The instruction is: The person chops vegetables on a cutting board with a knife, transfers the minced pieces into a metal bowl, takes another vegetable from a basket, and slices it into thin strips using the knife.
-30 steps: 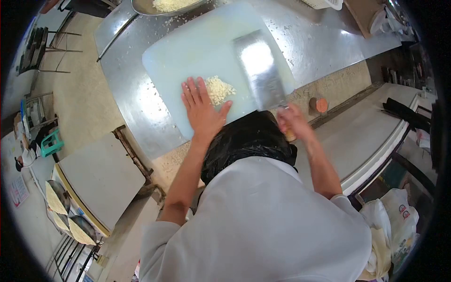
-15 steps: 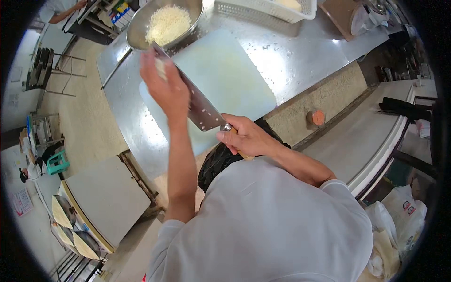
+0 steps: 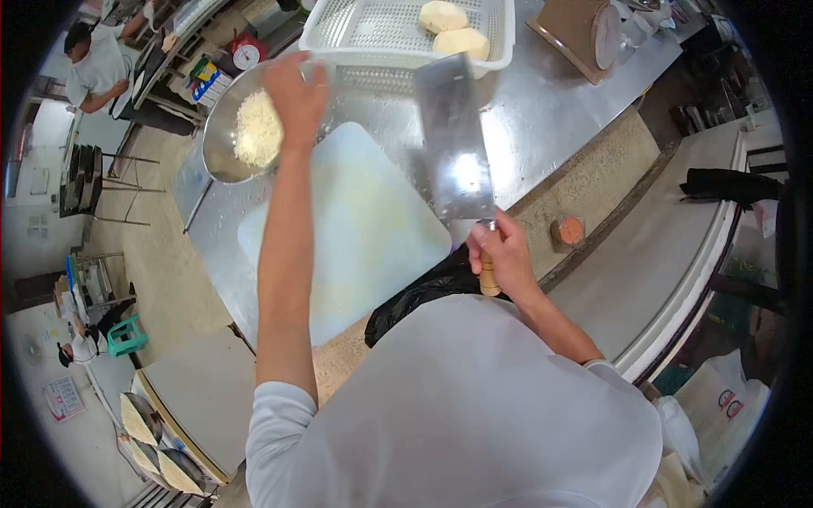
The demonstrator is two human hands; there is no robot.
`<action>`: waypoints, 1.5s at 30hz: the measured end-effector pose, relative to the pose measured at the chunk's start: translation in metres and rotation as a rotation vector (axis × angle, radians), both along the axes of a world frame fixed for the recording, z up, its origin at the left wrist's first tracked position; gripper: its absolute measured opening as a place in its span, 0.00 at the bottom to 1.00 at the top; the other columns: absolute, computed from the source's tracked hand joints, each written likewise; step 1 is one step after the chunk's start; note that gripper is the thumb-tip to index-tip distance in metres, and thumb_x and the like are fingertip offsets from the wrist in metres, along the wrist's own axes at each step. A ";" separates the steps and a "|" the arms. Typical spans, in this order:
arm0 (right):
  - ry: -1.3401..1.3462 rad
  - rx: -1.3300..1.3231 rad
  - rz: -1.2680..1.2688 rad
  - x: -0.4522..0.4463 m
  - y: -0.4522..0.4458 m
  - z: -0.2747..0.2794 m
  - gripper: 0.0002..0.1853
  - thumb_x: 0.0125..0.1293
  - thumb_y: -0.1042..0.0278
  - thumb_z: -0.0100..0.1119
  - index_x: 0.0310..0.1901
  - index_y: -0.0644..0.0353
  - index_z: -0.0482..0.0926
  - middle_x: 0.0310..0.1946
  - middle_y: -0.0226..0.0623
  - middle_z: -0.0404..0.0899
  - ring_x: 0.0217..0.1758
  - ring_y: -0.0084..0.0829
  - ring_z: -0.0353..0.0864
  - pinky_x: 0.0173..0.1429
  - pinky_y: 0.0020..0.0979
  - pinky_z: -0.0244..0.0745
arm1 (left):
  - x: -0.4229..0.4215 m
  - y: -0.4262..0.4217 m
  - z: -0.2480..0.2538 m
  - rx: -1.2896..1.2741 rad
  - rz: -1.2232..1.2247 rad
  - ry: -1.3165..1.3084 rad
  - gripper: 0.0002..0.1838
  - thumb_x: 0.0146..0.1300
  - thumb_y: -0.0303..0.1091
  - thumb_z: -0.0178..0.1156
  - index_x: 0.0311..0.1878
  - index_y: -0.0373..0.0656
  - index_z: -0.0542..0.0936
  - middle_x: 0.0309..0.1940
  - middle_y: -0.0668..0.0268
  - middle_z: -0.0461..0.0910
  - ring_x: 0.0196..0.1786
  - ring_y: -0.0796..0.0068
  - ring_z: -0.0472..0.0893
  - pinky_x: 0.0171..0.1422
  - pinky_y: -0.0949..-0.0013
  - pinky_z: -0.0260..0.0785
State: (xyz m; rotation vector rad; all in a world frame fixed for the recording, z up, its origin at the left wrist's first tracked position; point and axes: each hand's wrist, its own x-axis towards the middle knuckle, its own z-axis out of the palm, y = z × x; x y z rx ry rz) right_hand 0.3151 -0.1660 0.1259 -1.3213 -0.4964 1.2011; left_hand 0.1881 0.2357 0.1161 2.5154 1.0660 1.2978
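My right hand (image 3: pixel 504 254) is wrapped round the wooden handle of a cleaver (image 3: pixel 453 140). Its broad blade points away from me, raised over the right side of the pale cutting board (image 3: pixel 364 229). My left hand (image 3: pixel 295 97), slightly blurred, is stretched over the right rim of a metal bowl (image 3: pixel 222 140), thumb apart from the fingers and nothing visible in it. Finely cut, pale yellow bits (image 3: pixel 257 131) lie heaped in the bowl. Beyond, a white perforated basket (image 3: pixel 364 57) holds two peeled potatoes (image 3: pixel 461 42).
The steel table (image 3: pixel 542 110) carries scattered bits and a thin rod (image 3: pixel 197 206) at its left edge. A brown board-like object (image 3: pixel 567 38) stands far right. A red dial scale (image 3: pixel 246 55) is behind the bowl. Another person (image 3: pixel 100 68) works at far left.
My left hand has left the cleaver blade and moved forward to the bowl's rim. The cleaver has swung right, its blade now free of most clinging bits. More of the basket shows.
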 end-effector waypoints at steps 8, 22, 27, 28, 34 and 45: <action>-0.014 -0.006 -0.313 0.083 -0.004 -0.012 0.11 0.78 0.63 0.59 0.51 0.62 0.79 0.26 0.31 0.76 0.23 0.22 0.75 0.29 0.26 0.72 | 0.201 -0.019 -0.042 -0.313 -0.299 0.130 0.22 0.61 0.39 0.73 0.56 0.39 0.85 0.55 0.51 0.83 0.64 0.46 0.78 0.71 0.48 0.71; -0.146 -0.177 -0.139 0.154 -0.033 -0.015 0.09 0.74 0.68 0.64 0.46 0.64 0.81 0.24 0.27 0.76 0.22 0.19 0.75 0.28 0.26 0.72 | 0.371 0.049 -0.086 -0.645 0.223 0.591 0.61 0.50 0.63 0.78 0.82 0.47 0.59 0.81 0.40 0.53 0.77 0.28 0.63 0.66 0.30 0.74; -0.203 -0.176 -0.088 0.166 -0.024 -0.011 0.08 0.73 0.68 0.65 0.44 0.65 0.81 0.23 0.26 0.76 0.22 0.17 0.74 0.28 0.25 0.71 | 0.362 0.070 -0.094 -0.718 0.206 0.458 0.61 0.45 0.63 0.80 0.79 0.46 0.61 0.76 0.42 0.60 0.76 0.33 0.65 0.69 0.35 0.74; -0.191 -0.172 -0.090 0.168 -0.023 -0.012 0.08 0.73 0.69 0.65 0.45 0.65 0.81 0.24 0.26 0.76 0.22 0.17 0.75 0.28 0.25 0.71 | 0.358 0.074 -0.095 -0.747 0.205 0.421 0.62 0.44 0.62 0.81 0.79 0.48 0.62 0.74 0.41 0.63 0.77 0.34 0.64 0.72 0.36 0.71; -0.140 -0.148 -0.123 0.181 -0.010 -0.011 0.09 0.75 0.69 0.63 0.49 0.66 0.81 0.26 0.27 0.76 0.24 0.18 0.75 0.29 0.25 0.72 | 0.330 0.085 -0.087 -0.383 -0.012 0.840 0.59 0.45 0.62 0.80 0.80 0.58 0.63 0.76 0.41 0.60 0.77 0.33 0.62 0.71 0.25 0.67; -0.134 -0.124 -0.102 0.191 -0.009 -0.014 0.13 0.75 0.66 0.62 0.54 0.67 0.81 0.27 0.28 0.74 0.24 0.20 0.76 0.28 0.26 0.74 | 0.283 0.140 -0.129 -0.677 0.074 0.437 0.53 0.48 0.56 0.78 0.77 0.54 0.67 0.66 0.51 0.76 0.64 0.38 0.79 0.60 0.24 0.75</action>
